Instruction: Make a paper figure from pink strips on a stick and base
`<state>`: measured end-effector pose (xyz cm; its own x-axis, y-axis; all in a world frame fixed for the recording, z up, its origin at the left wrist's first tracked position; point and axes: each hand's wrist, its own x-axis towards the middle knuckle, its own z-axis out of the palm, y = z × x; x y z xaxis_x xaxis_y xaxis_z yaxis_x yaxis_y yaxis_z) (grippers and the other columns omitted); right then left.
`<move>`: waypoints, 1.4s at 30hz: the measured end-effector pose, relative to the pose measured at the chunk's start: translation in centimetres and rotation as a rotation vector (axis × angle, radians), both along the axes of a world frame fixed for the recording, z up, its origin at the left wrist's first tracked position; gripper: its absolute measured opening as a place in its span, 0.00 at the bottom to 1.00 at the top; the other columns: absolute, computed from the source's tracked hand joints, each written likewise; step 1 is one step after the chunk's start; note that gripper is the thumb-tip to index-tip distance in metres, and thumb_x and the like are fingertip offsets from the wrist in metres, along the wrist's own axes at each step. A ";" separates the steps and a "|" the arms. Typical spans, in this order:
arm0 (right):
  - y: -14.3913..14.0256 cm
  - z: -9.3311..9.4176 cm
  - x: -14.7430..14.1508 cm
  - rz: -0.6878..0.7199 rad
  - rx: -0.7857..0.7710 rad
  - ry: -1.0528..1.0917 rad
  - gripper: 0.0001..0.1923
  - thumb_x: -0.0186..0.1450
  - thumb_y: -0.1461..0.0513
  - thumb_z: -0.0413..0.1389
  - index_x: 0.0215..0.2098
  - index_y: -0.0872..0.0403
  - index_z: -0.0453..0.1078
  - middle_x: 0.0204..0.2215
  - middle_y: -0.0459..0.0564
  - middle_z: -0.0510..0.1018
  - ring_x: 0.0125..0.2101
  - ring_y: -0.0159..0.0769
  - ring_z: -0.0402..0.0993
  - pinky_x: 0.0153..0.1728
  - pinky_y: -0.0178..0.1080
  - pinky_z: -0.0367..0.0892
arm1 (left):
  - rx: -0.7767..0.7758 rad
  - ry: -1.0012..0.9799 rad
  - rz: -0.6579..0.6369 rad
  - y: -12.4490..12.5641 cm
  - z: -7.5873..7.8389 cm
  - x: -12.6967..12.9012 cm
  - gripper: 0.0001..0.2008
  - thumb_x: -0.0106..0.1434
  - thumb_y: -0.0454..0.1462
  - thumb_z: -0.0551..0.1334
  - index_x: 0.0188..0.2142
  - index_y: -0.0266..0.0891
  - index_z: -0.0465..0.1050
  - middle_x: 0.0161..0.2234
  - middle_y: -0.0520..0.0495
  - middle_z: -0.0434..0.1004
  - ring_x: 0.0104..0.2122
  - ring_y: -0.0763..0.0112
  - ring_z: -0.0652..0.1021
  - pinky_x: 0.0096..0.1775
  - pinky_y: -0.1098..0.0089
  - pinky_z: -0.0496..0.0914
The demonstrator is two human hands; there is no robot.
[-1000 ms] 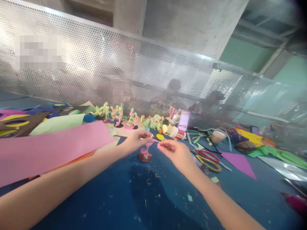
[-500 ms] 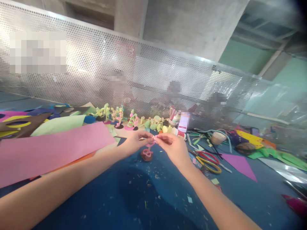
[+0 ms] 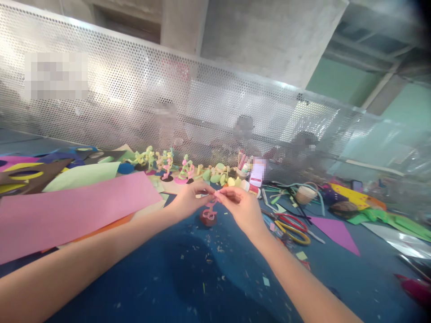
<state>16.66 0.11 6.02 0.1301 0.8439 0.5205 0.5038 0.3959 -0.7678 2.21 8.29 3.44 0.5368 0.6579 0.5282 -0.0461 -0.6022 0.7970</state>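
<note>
Pinching together, left hand (image 3: 188,199) and right hand (image 3: 240,206) now meet on the pink paper curl (image 3: 211,207); 1 second ago they were apart.

Both hands meet above a small pink foam figure (image 3: 209,211) standing on the blue counter (image 3: 188,278). The left hand (image 3: 188,199) and the right hand (image 3: 240,207) each pinch the figure's top strip, fingertips nearly touching. Left of the figure lies a broad pink sheet (image 3: 74,208). Right of it, just beside the right wrist, lie red-and-yellow scissors (image 3: 291,224), and farther right a purple triangle (image 3: 336,231). Behind the figure stands a row of small foam figures (image 3: 168,163) against a perforated metal screen (image 3: 168,103).
</note>
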 end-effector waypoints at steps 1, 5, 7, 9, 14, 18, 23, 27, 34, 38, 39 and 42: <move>0.0 -0.1 0.0 0.000 -0.001 0.002 0.10 0.56 0.56 0.57 0.31 0.55 0.71 0.27 0.49 0.78 0.29 0.36 0.75 0.33 0.38 0.70 | 0.052 0.027 0.024 -0.1 0.1 -0.1 0.06 0.56 0.37 0.60 0.31 0.37 0.73 0.31 0.49 0.71 0.33 0.71 0.73 0.39 0.69 0.68; 0.0 -0.3 -0.1 -0.032 -0.012 -0.002 0.09 0.57 0.57 0.56 0.30 0.55 0.71 0.27 0.49 0.77 0.29 0.36 0.75 0.33 0.37 0.70 | 0.153 0.076 0.060 -0.4 0.4 -0.2 0.06 0.57 0.36 0.58 0.32 0.38 0.74 0.32 0.48 0.72 0.35 0.70 0.73 0.40 0.70 0.67; 0.1 -0.5 0.0 -0.041 -0.024 -0.004 0.09 0.57 0.57 0.56 0.30 0.55 0.70 0.27 0.49 0.77 0.29 0.36 0.75 0.33 0.37 0.70 | 0.135 0.082 0.038 -0.2 0.2 -0.2 0.07 0.57 0.36 0.58 0.33 0.38 0.74 0.33 0.48 0.72 0.35 0.71 0.73 0.40 0.70 0.67; 0.2 -0.5 0.1 -0.014 -0.046 0.006 0.10 0.57 0.56 0.56 0.31 0.55 0.71 0.27 0.49 0.77 0.29 0.36 0.75 0.33 0.38 0.70 | 0.078 0.075 0.003 0.2 0.0 -0.1 0.08 0.57 0.36 0.58 0.34 0.38 0.74 0.33 0.48 0.72 0.35 0.70 0.74 0.40 0.70 0.67; 0.6 -0.5 1.1 0.096 -0.084 0.119 0.13 0.59 0.54 0.53 0.36 0.55 0.70 0.27 0.50 0.77 0.29 0.37 0.75 0.33 0.40 0.71 | -0.184 0.037 -0.085 1.0 -0.4 0.0 0.11 0.56 0.41 0.60 0.36 0.37 0.72 0.34 0.47 0.75 0.35 0.69 0.75 0.39 0.70 0.67; 0.7 -0.2 1.7 0.073 -0.066 0.086 0.13 0.58 0.55 0.55 0.37 0.54 0.70 0.30 0.50 0.77 0.31 0.37 0.75 0.36 0.40 0.71 | -0.290 0.012 -0.153 0.7 -0.1 -0.2 0.12 0.56 0.42 0.60 0.36 0.38 0.72 0.30 0.50 0.75 0.32 0.72 0.74 0.37 0.71 0.66; 0.4 0.7 1.6 0.058 -0.067 -0.013 0.12 0.58 0.57 0.55 0.39 0.53 0.71 0.33 0.49 0.77 0.34 0.36 0.75 0.38 0.39 0.70 | -0.331 -0.032 -0.222 0.2 0.4 -0.1 0.10 0.56 0.41 0.60 0.34 0.37 0.72 0.27 0.51 0.72 0.28 0.75 0.72 0.35 0.73 0.65; 0.2 1.4 1.2 0.066 -0.116 -0.038 0.12 0.58 0.57 0.55 0.38 0.52 0.72 0.34 0.50 0.78 0.35 0.36 0.74 0.38 0.39 0.69 | -0.362 -0.083 -0.244 -0.1 0.5 0.0 0.14 0.55 0.40 0.61 0.42 0.39 0.69 0.30 0.50 0.72 0.30 0.75 0.72 0.35 0.72 0.65; 0.0 1.8 0.9 0.067 -0.153 -0.074 0.10 0.56 0.57 0.56 0.33 0.54 0.73 0.31 0.49 0.78 0.32 0.34 0.74 0.36 0.37 0.68 | -0.407 -0.087 -0.267 -0.5 0.9 -0.1 0.16 0.53 0.38 0.64 0.43 0.38 0.69 0.32 0.48 0.74 0.33 0.72 0.74 0.39 0.68 0.67; 0.2 1.7 1.1 0.085 -0.154 -0.048 0.10 0.56 0.57 0.56 0.33 0.55 0.73 0.29 0.48 0.78 0.31 0.33 0.73 0.34 0.36 0.67 | -0.488 -0.116 -0.309 -0.5 0.9 -0.2 0.16 0.54 0.38 0.63 0.43 0.36 0.69 0.34 0.45 0.75 0.36 0.70 0.75 0.42 0.65 0.66; 0.2 1.8 1.1 0.080 -0.145 -0.036 0.10 0.56 0.57 0.56 0.32 0.55 0.73 0.28 0.47 0.77 0.30 0.33 0.73 0.34 0.35 0.67 | -0.524 -0.140 -0.320 -0.5 0.9 -0.2 0.16 0.55 0.39 0.62 0.43 0.36 0.69 0.36 0.44 0.75 0.37 0.69 0.75 0.44 0.64 0.66; 0.5 1.9 1.6 0.041 -0.133 0.016 0.10 0.55 0.57 0.56 0.31 0.55 0.73 0.27 0.48 0.77 0.29 0.34 0.72 0.33 0.36 0.67 | -0.662 -0.188 -0.337 -0.1 0.5 -0.4 0.17 0.58 0.44 0.58 0.44 0.35 0.69 0.39 0.41 0.74 0.40 0.65 0.74 0.47 0.62 0.64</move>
<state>18.22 0.64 7.92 0.1014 0.9100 0.4020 0.4763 0.3104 -0.8227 1.79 8.15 3.93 0.7046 0.6856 0.1831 -0.3131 0.0688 0.9472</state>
